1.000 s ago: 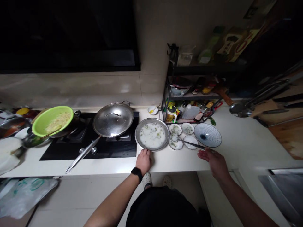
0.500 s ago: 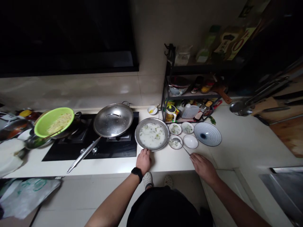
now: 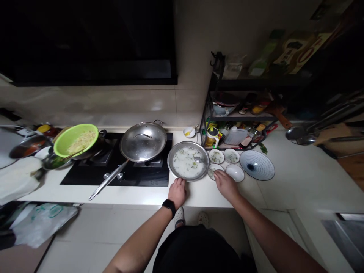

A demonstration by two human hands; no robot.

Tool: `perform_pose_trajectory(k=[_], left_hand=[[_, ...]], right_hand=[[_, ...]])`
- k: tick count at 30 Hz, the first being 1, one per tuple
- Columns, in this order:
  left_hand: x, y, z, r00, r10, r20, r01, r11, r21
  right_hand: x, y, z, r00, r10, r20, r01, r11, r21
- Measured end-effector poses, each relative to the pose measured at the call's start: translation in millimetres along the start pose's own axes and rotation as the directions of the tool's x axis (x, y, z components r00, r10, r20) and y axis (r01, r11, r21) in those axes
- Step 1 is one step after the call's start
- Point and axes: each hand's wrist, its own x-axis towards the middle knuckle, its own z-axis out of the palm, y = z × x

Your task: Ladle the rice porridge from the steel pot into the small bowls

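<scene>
- Standing at a white desk, a person faces a black stove on the left and a metal shelf rack crowded with bottles and jars on the right.
- On the stove sit a lidded wok and, at its left side, a green colander of noodles.
- Just right of the stove, a steel plate of milky soup with green flecks lies on the desk.
- Beside the plate are a wide blue-striped dish, a white bowl and three small dishes.
- The left hand, with a black watch on its wrist, rests against the plate's near rim; whether its grip is clenched, I cannot tell.
- The right hand has its grip closed on a metal spoon, whose bowl lies in the soup.
</scene>
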Motion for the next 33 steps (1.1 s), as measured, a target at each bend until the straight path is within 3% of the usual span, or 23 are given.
perform_pose_trajectory(k=[4,7,9,11,13,16,19,26,33], left_hand=[[-0.8,-0.5,-1.4,1.0,0.0,0.004,0.0,1.0,-0.012],[-1.1,-1.5,-1.7,1.0,0.008,0.007,-0.008,1.0,-0.019],[-1.1,-2.3,-1.7,1.0,0.011,0.005,-0.01,1.0,-0.021],[-0.9,-3.0,-2.1,1.0,0.013,0.003,-0.013,1.0,-0.022],[-0.8,-3.3,-2.9,1.0,0.019,0.006,-0.019,1.0,-0.024],[-0.5,-3.3,-4.3,1.0,0.026,0.005,-0.025,0.999,-0.027],[0.2,-3.1,-4.6,1.0,0.026,0.006,-0.026,0.999,-0.023],[0.2,-3.7,-2.0,1.0,0.031,-0.002,-0.031,0.999,-0.013],[-0.4,-3.2,-0.8,1.0,0.027,-0.009,-0.027,1.0,-0.009]], right_hand=[[3.2,-5.5,17.8,0.994,0.1,0.035,-0.103,0.989,0.106],[0.1,-6.4,26.0,0.953,0.291,0.089,-0.304,0.922,0.238],[-1.1,-5.3,30.9,0.862,0.483,0.156,-0.505,0.787,0.353],[-0.8,-4.3,34.3,0.733,0.638,0.235,-0.66,0.585,0.471],[0.6,-4.3,34.7,0.63,0.718,0.295,-0.721,0.401,0.565],[3.0,-7.0,29.3,0.563,0.754,0.337,-0.722,0.251,0.644],[4.0,-10.3,20.7,0.564,0.752,0.342,-0.702,0.218,0.678],[6.0,-8.5,6.7,0.6,0.755,0.266,-0.669,0.29,0.685],[1.8,-3.0,-9.1,0.598,0.755,0.268,-0.661,0.276,0.698]])
